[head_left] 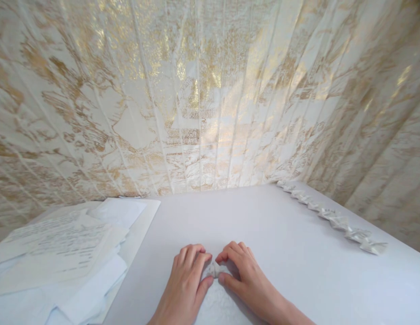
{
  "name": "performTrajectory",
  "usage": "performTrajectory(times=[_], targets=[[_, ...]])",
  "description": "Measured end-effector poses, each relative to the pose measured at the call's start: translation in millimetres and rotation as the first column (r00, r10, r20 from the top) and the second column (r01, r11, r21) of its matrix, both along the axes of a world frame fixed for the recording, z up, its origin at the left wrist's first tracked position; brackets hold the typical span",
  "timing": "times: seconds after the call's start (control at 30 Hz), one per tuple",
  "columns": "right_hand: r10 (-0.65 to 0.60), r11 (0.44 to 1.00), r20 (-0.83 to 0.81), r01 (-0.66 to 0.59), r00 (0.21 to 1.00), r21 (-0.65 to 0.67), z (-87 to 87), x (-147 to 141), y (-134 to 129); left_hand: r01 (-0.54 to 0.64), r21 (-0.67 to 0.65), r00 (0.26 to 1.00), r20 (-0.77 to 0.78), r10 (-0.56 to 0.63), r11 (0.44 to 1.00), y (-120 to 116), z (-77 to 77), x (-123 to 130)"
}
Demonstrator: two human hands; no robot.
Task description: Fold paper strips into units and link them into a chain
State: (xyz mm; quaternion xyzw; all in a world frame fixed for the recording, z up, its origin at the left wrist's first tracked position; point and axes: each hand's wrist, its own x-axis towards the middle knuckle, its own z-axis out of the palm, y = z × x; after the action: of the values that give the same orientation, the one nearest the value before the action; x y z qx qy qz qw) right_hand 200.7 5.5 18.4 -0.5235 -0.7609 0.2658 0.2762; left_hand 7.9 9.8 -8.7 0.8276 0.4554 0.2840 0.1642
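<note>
A white sheet of paper (217, 303) lies on the table between my hands, its far end folded in to a small peak. My left hand (188, 282) holds the left side of that folded end, index finger curled past it and thumb on the paper. From the other side, my right hand (246, 276) grips the fold, its thumb on the sheet and its fingers bent over the far edge. Both palms face inward, and part of the paper is hidden beneath them.
Loose papers (64, 253), some with handwriting, are piled at the left. Along the right edge of the white table (291, 280) runs a row of several small folded paper pieces (335, 220). A white and gold patterned curtain (203, 99) hangs behind the table.
</note>
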Motion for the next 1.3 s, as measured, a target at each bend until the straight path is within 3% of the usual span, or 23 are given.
performTrajectory(times=[0.17, 0.3, 0.57, 0.67, 0.97, 1.13, 1.3], targets=[[0.037, 0.999, -0.062, -0.035, 0.997, 0.041, -3.8, -5.5, -4.4, -0.01, 0.069, 0.996, 0.087, 0.004, 0.998, -5.1, -4.5, -3.4], [0.094, 0.994, -0.072, -0.09, 0.993, 0.063, -4.9, -5.8, -5.7, 0.058, 0.036, 0.993, 0.104, -0.061, 0.998, -3.3, -7.9, -8.4], [0.07, 0.992, 0.077, -0.078, 0.995, 0.096, -6.1, -12.0, -1.1, 0.002, -0.026, 0.995, -0.098, -0.004, 1.0, -1.3, 10.5, -2.3], [0.063, 0.993, 0.065, -0.069, 0.996, 0.099, -6.1, -13.2, 1.5, -0.022, -0.044, 0.998, -0.062, 0.019, 0.999, -0.8, 13.4, -1.0], [-0.045, 0.999, -0.312, 0.036, 0.949, -0.033, -6.8, -7.5, 5.3, 0.013, -0.235, 0.936, 0.344, 0.071, 0.972, 1.5, 18.4, -5.8], [-0.092, 0.995, -0.499, 0.057, 0.862, -0.084, -11.5, -5.9, 7.2, 0.013, -0.192, 0.905, 0.42, 0.07, 0.981, -0.6, 18.8, -4.3], [-0.141, 0.982, -0.683, 0.013, 0.717, -0.19, -11.6, -3.3, 9.8, 0.019, -0.24, 0.896, 0.435, 0.09, 0.971, -0.1, 18.4, -5.6]])
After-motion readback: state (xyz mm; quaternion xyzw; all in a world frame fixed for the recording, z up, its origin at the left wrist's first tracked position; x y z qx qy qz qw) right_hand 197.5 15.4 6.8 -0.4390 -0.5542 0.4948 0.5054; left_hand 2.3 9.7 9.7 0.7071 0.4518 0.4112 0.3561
